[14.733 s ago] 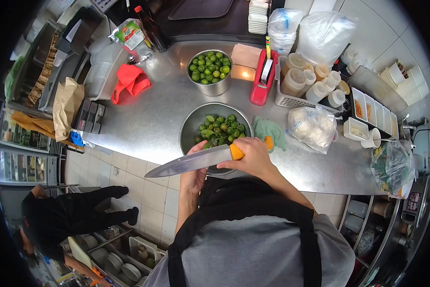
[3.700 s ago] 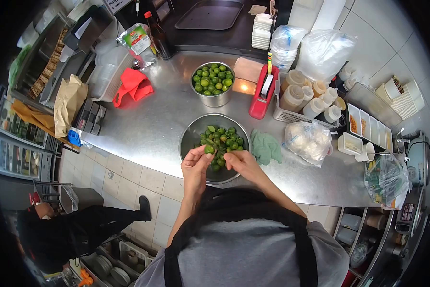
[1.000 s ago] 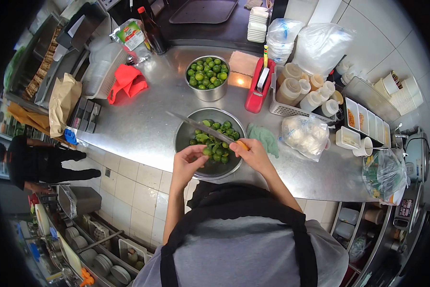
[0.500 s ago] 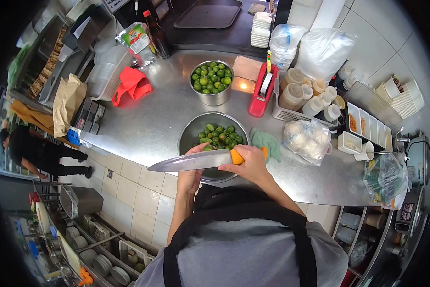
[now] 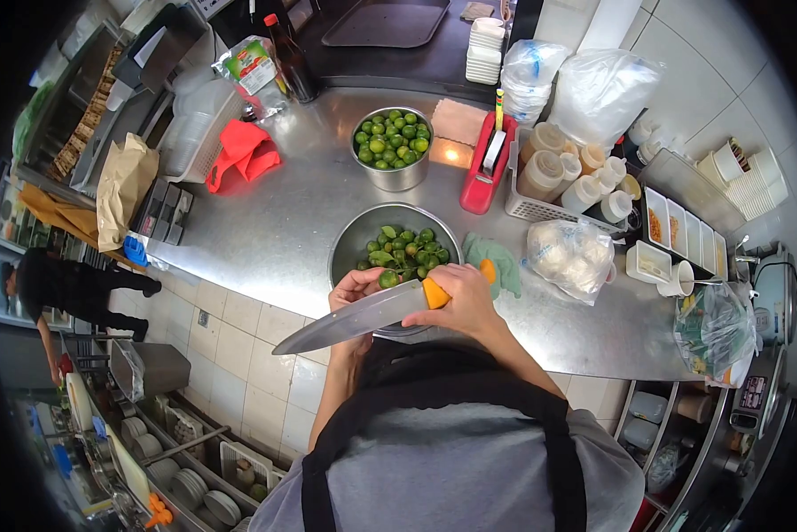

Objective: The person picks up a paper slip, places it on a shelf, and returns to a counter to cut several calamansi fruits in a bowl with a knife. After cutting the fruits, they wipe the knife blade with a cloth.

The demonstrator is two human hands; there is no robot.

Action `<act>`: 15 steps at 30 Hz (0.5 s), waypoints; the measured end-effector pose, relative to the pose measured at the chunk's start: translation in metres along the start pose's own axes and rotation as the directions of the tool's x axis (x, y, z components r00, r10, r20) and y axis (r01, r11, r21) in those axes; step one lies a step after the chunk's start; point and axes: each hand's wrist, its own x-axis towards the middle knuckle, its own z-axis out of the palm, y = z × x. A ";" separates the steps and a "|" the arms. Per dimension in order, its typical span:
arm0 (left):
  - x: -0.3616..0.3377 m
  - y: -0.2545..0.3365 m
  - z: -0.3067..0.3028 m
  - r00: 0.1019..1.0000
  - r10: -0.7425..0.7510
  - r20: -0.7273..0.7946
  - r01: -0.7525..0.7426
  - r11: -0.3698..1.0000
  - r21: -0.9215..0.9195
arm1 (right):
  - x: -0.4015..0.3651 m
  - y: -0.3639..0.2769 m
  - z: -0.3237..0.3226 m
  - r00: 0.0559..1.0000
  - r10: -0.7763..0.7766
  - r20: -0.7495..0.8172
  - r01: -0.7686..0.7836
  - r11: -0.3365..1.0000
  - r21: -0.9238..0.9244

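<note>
My right hand [image 5: 463, 304] grips a large knife [image 5: 349, 323] by its yellow handle. The broad blade slants down to the left, across the front of my left hand [image 5: 352, 291]. Between the left fingertips is a small green lime [image 5: 388, 279], right by the blade's upper edge near the handle. Both hands are over the near rim of a metal bowl [image 5: 333, 250], which holds several small limes [image 5: 412, 247], some with leaves and stems. Part of my left palm is hidden by the blade.
Behind the bowl stands a steel pot [image 5: 393, 180] of limes. A green cloth [image 5: 498, 266] lies beside the bowl, and a red tape dispenser [image 5: 479, 191] is farther back. Right are a basket of squeeze bottles [image 5: 540, 177] and a plastic bag [image 5: 569, 257]. Another person [image 5: 61, 279] stands far left.
The knife's tip has swung down toward me, so the blade slants more steeply. The lime in my left fingers now shows more. At left, the other person's arm has reached farther out.
</note>
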 end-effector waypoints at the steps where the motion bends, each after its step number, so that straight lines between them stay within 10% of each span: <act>1: 0.000 -0.002 -0.004 1.000 0.011 -0.001 -0.011 1.000 0.027 | 0.000 0.003 -0.001 0.999 0.036 0.034 -0.035 0.999 -0.024; 15: 0.000 0.008 0.001 0.993 -0.115 -0.035 0.116 0.993 0.020 | 0.003 0.016 -0.008 0.995 0.088 0.053 -0.089 0.996 0.007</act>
